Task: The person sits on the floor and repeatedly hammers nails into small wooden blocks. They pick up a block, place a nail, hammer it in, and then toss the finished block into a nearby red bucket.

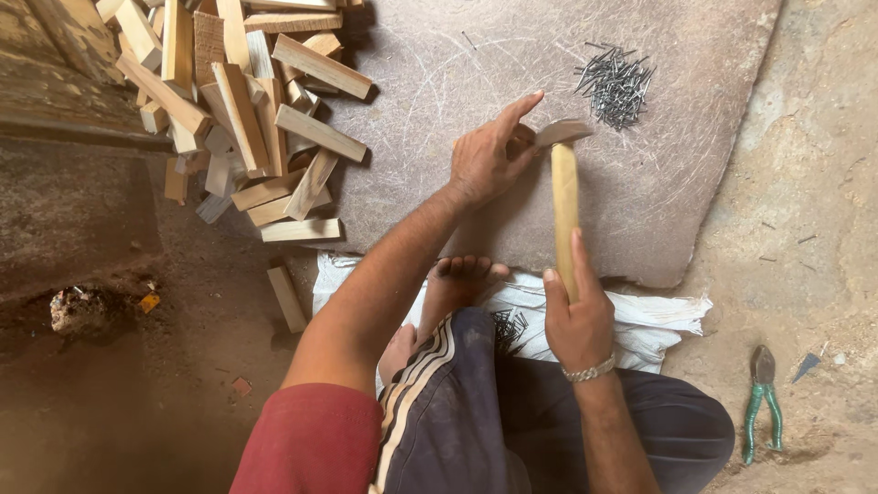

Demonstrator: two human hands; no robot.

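A dusty earth floor fills my view, with a grey scuffed slab (640, 201) laid flat on it as the work surface and a white woven sack (640, 320) tucked under its near edge. I see the right hand (578, 320) wrapped closed around the lower end of a hammer (565, 197), thumb laid along the pale wooden handle, the metal head resting down on the slab just beyond the fingers of the left hand (485, 160). That left hand sits on the slab with its forefinger stretched out and the other fingers curled in beside the hammer head; whether they pinch a nail I cannot tell, as the head covers that spot. I judge this to be the striking step, with the head down at the point of a blow and the left fingers steadying something small right under it. The next move calls for a short lift and a straight drop, with the left fingertips kept clear of the face. A loose heap of nails (615, 84) lies past the hammer head, well beyond the fingers. A pile of cut wood blocks (247, 119) lies off past the left wrist, and green-handled pliers (762, 402) rest on the ground out beyond the right forearm.
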